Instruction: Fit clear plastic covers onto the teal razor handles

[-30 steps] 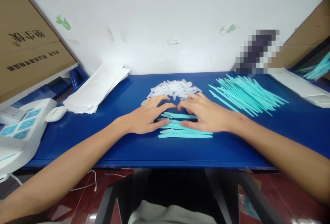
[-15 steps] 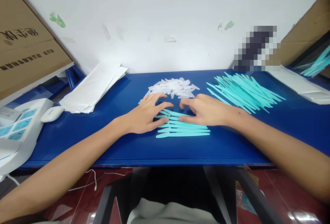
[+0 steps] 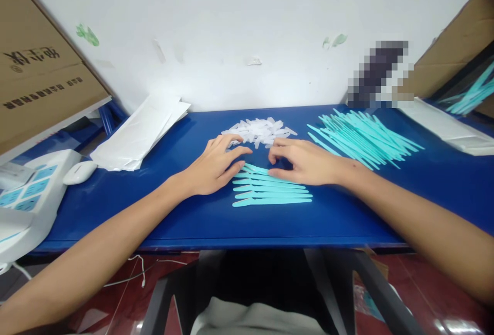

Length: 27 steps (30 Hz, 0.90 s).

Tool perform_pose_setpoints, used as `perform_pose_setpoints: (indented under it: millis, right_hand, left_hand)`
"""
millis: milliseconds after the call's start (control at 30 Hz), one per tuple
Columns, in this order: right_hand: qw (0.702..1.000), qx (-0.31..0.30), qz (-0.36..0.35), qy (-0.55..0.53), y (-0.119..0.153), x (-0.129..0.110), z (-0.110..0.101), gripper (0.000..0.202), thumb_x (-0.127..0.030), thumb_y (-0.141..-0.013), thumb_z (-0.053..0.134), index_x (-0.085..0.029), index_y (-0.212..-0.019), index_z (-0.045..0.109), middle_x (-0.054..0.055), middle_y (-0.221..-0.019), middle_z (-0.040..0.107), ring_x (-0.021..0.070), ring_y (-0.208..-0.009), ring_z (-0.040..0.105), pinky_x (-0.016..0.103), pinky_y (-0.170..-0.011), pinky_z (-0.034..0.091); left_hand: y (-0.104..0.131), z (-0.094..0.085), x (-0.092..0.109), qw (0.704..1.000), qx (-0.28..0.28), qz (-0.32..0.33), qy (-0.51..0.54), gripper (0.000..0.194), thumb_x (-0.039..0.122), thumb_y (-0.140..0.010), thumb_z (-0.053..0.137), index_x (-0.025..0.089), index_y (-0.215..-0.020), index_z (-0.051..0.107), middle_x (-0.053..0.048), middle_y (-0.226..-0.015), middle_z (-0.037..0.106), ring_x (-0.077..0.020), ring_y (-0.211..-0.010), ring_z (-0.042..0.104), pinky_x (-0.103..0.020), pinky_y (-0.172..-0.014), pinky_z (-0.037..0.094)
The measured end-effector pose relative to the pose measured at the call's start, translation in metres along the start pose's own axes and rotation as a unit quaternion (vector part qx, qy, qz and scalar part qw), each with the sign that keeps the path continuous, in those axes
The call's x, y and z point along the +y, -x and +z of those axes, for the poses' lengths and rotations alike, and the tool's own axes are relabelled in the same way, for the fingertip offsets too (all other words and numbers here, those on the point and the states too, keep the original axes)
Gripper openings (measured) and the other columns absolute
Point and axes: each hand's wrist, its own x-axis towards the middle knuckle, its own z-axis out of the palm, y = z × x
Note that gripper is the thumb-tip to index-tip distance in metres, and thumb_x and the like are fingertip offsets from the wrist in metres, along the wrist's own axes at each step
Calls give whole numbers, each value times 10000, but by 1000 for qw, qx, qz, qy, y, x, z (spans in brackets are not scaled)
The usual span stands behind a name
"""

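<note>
Toward the near edge of the blue desk (image 3: 231, 232), about midway along it, a row of turquoise sticks (image 3: 272, 201) is being displayed, the sticks lying side by side and roughly parallel to that edge, their bent ends at the left. At the left end of the desk, by the near corner, a white unit with blue panels (image 3: 44, 216) is being cut off by the picture's border, and a small rounded white object (image 3: 80, 172) is being seen just beside it. Over the far left end of the row, the left hand (image 3: 215, 166) is being held with thumb and fingers spread wide; whether its thumb is touching a stick cannot be told. Over the far right part, the right hand (image 3: 303, 162) is being held with fingers curled and a narrow gap between thumb and forefinger; whether a stick is being pinched cannot be told. Beyond the hands, a pile of translucent white pieces (image 3: 264, 130) is being carried near the middle of the far edge. To its right, toward the far right corner, a heap of turquoise sticks (image 3: 366, 137) is being supported, slanting and overlapping. Toward the far left corner, flat white packets (image 3: 139, 131) are being stacked askew.
</note>
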Motion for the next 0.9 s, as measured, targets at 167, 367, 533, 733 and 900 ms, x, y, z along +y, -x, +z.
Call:
perform_pose_setpoints:
  millis: [167, 367, 533, 733, 900]
  right_hand:
    - [1000, -1, 10, -2, 0, 3, 1, 268, -440, -991, 516, -191, -977, 616, 62, -968, 606, 182, -782, 556, 309, -699, 351]
    - [1000, 17, 6, 3, -3, 9, 7, 248, -410, -1009, 508, -205, -1007, 648, 66, -991, 619, 189, -818, 578, 304, -708, 370]
    - [999, 38, -2, 28, -3, 4, 5, 341, -434, -1049, 425, -212, -1081, 682, 82, -1018, 655, 209, -858, 614, 314, -698, 375]
    - [971, 71, 136, 181, 4, 13, -19, 366, -399, -1021, 385, -199, -1067, 688, 103, -1017, 707, 233, -775, 626, 331, -612, 313]
    - [949, 44, 225, 214, 10, 30, -32, 413, -479, -1000, 386, -208, -1100, 682, 105, -977, 740, 275, -836, 662, 339, -622, 333]
  left_hand:
    - [1, -2, 0, 1000, 21, 14, 10, 335, 353, -1062, 386, 223, -1281, 604, -154, -1427, 476, -332, -1322, 437, -559, -1098, 353]
    - [2, -5, 1, 998, 34, 59, 19, 258, 279, -1040, 451, 225, -1160, 672, -132, -1402, 488, -316, -1324, 437, -524, -1092, 356]
    - [1, -4, -2, 997, 37, 60, 13, 274, 283, -1042, 458, 226, -1222, 657, -135, -1386, 506, -314, -1306, 455, -514, -1061, 373]
    - [3, -6, -1, 997, 5, 75, 32, 299, 372, -1038, 498, 250, -1253, 665, -129, -1446, 487, -323, -1327, 459, -532, -1087, 365]
    - [4, -5, 10, 996, -41, 60, 44, 532, 543, -1017, 503, 277, -1477, 498, -165, -1570, 387, -389, -1434, 369, -628, -1138, 322]
